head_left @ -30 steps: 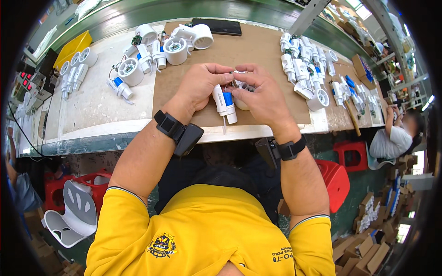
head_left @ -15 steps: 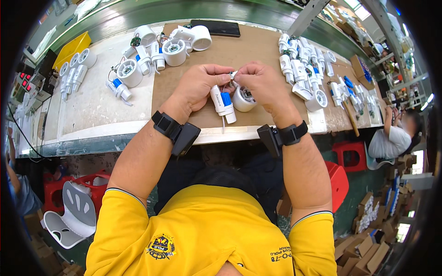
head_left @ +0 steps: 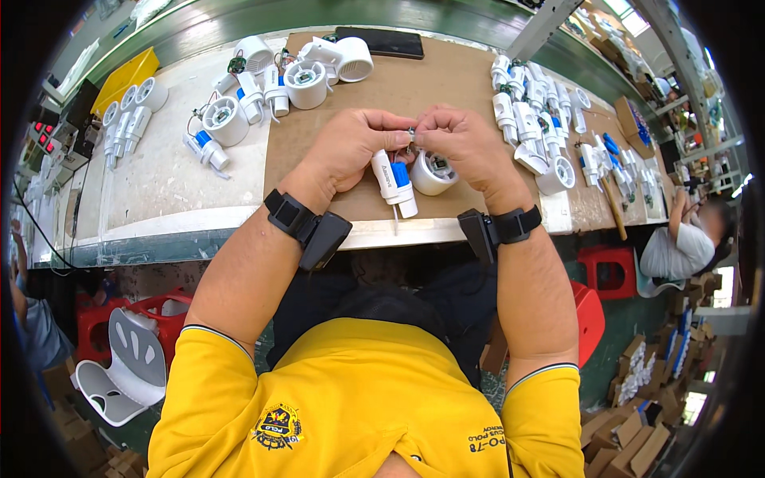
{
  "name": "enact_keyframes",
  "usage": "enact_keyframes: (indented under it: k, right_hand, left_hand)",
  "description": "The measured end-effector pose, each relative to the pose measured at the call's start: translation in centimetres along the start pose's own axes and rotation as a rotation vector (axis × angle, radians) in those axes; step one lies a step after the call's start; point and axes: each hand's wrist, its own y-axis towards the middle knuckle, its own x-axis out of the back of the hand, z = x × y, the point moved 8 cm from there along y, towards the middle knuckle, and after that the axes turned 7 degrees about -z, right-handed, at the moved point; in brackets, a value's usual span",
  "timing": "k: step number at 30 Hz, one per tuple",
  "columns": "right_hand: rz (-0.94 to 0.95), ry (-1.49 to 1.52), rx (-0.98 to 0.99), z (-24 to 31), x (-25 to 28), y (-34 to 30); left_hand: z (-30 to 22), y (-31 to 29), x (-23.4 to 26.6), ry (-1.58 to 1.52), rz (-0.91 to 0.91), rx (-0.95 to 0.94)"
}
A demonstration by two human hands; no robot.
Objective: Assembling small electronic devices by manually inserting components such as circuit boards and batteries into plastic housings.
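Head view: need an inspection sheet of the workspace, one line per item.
Surface: brown sheet over a pale, stained bench.
Job's things: small part, too small to identify; white unit with blue piece, beside a round white housing.
Clutter: white assemblies grouped left and right; yellow bin far left; black flat object at the back.
Grips: left grip and right grip both pinch the small part.
Cables: thin white lead from the unit; black cable at left.
Surroundings: red stool, grey-and-white chair, cardboard boxes, seated person at right.
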Motion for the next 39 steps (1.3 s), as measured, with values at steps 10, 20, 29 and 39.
enact_keyframes:
  k: [10, 20, 29, 39]
  right_hand:
    - [0.072, 0.152, -0.01, 0.0, -0.4, -0.1]
    - [0.026, 0.119, 0.049, -0.8, -0.1, 0.4]
    - [0.046, 0.025, -0.026, -1.3, -0.5, -0.1]
    - [-0.276, -0.456, 0.434, 0.7, -6.6, -6.1]
  left_hand:
    - [-0.1, 0.0, 0.0, -0.022, 0.006, 0.003]
    - [0.1, 0.2, 0.1, -0.005, -0.006, -0.004]
    - [0.0, 0.1, 0.8, -0.001, 0.009, -0.025]
    - [-3.7, -6.8, 5.3, 0.743, -0.106, -0.294]
